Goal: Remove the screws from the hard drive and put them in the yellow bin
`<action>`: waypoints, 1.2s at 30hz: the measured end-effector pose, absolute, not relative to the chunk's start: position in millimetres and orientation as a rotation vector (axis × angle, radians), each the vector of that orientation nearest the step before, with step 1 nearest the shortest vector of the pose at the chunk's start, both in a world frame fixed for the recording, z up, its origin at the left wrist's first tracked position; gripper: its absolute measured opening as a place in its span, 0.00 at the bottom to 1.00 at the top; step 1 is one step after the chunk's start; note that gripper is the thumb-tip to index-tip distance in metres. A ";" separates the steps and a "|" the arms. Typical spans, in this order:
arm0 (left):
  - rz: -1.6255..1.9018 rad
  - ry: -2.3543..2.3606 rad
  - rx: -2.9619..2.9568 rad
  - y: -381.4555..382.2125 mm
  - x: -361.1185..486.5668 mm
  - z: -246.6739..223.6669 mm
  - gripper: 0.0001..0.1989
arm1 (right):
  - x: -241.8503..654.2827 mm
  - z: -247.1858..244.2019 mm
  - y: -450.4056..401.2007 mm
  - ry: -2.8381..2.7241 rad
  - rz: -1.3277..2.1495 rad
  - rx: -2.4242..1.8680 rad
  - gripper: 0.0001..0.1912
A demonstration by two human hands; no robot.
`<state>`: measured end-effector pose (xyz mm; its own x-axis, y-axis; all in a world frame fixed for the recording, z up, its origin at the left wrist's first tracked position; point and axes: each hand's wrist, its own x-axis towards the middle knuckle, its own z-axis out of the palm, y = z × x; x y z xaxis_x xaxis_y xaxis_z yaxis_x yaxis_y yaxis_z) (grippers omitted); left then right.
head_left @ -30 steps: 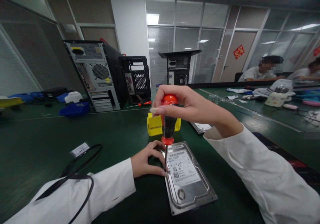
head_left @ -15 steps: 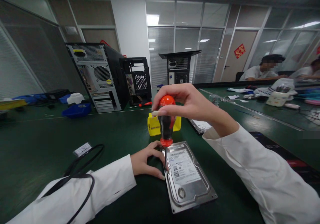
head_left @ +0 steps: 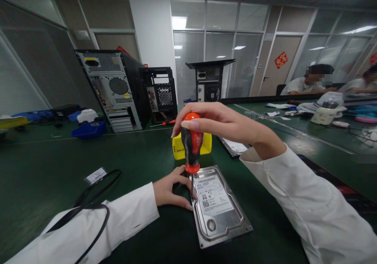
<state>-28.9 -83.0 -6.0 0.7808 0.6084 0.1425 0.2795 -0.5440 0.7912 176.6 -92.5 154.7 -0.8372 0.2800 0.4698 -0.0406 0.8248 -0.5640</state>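
Observation:
A silver hard drive [head_left: 219,217] with a white label lies flat on the dark green table. At its left edge rests my left hand [head_left: 172,189], thumb and index finger curved against the rim and steadying it. My right hand [head_left: 218,121] grips the top of a red and black screwdriver [head_left: 192,148] from above. The screwdriver stands nearly upright, its shaft pointing down at the drive's left edge, close to my left index finger. Its tip is hard to make out there. Just behind the handle is a yellow bin [head_left: 178,148], partly covered by it.
Computer cases [head_left: 118,87] stand at the back left, and another case [head_left: 209,79] is behind my right hand. A second hard drive [head_left: 234,146] lies near my right wrist. A black cable [head_left: 98,195] loops by my left sleeve. Two people sit at the far right.
My right fingers have shifted on the screwdriver's knob, and the handle has turned, showing more red. The handle stands slightly further left. My left hand keeps its place on the drive.

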 end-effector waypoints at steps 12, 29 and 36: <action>0.550 0.674 2.130 -84.9 -27.3 -7.2 0.17 | 170.6 150.5 -94.0 -2.379 0.487 -0.166 0.07; 0.547 0.671 2.191 -85.2 -27.6 -5.6 0.17 | 164.0 137.2 -68.2 -2.171 1.399 0.162 0.05; 0.538 0.695 2.206 -87.0 -26.7 -3.5 0.17 | 156.2 134.2 -72.5 -2.155 1.258 0.140 0.04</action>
